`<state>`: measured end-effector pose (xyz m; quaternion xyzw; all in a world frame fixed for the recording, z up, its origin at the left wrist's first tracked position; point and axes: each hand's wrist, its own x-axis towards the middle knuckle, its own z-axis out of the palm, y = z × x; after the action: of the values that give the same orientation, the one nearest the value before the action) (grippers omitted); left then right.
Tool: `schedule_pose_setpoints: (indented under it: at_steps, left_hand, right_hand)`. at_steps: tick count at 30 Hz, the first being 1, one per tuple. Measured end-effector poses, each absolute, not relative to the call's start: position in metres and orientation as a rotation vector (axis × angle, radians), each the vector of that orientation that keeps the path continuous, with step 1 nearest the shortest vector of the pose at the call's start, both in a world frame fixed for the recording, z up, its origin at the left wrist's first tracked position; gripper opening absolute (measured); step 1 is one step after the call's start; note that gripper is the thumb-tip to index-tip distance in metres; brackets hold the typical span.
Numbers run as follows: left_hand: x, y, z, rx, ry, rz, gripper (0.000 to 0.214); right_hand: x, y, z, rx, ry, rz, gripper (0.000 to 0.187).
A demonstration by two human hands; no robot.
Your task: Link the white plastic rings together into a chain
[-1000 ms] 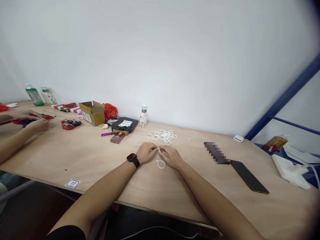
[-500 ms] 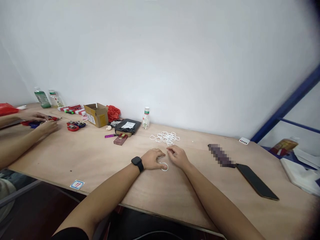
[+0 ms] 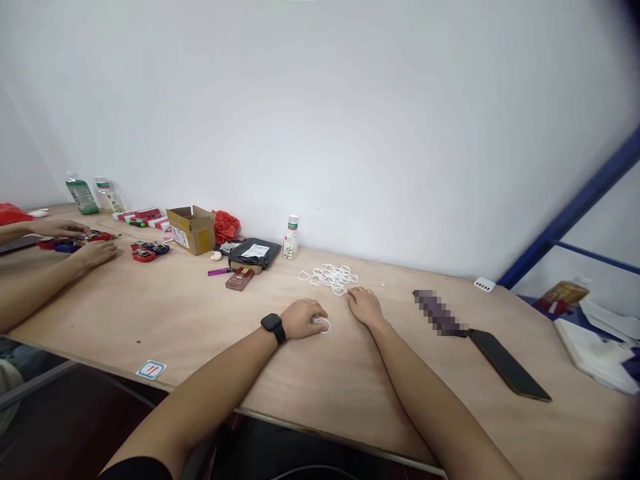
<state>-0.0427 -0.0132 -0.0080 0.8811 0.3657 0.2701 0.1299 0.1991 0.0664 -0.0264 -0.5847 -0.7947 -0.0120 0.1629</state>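
Curled fingers of my left hand point(image 3: 304, 319), which wears a black watch on its wrist, hold a white ring point(image 3: 324, 325) low over the table; part of the ring is hidden behind the thumb and fingers. A heap of similar white rings point(image 3: 332, 275) lies loosely overlapping on the wood beyond both hands. At the heap's near right edge rests my right hand point(image 3: 365, 305), palm down, its fingertips extended beside the closest ring. Nothing shows in its grasp.
Left of the rings stand a plastic bottle point(image 3: 291, 237), a black parcel point(image 3: 255, 253), a dark red box point(image 3: 240, 279) and an open carton point(image 3: 191, 230). A phone point(image 3: 510, 365) lies to the right. A co-worker's hands point(image 3: 95, 253) handle red and blue parts at far left.
My right hand has moved away from my left, outward to the right edge of the heap, and its fingers have loosened. My left hand has stayed nearly in place with the ring.
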Motion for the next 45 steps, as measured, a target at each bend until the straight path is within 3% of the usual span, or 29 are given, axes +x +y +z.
schedule_pose_setpoints:
  at_steps: [7, 14, 18, 26, 33, 45]
  left_hand:
    - [-0.042, -0.012, -0.009, 2.579, 1.094, 0.742, 0.026]
    - [-0.042, -0.015, -0.005, 2.473, 1.188, 0.724, 0.030]
    - [-0.042, -0.017, -0.001, 2.426, 1.275, 0.787, 0.029]
    - [-0.046, -0.008, -0.011, 2.157, 1.477, 1.053, 0.060]
    - [-0.044, -0.009, -0.012, 2.141, 1.204, 1.102, 0.057]
    - [-0.047, -0.014, 0.003, 2.170, 1.126, 1.104, 0.039]
  right_hand:
    - [0.191, 0.053, -0.022, -1.577, -2.286, -0.069, 0.036]
    - [0.188, 0.050, -0.020, -1.458, -2.329, 0.003, 0.017]
    - [0.182, 0.040, -0.013, -1.205, -2.295, 0.052, 0.018]
    - [0.158, 0.017, -0.007, -0.783, -2.273, 0.122, 0.019]
    - [0.153, 0.011, -0.007, -0.791, -2.243, 0.185, 0.016]
    - [0.150, 0.007, -0.009, -0.814, -2.207, 0.253, 0.010]
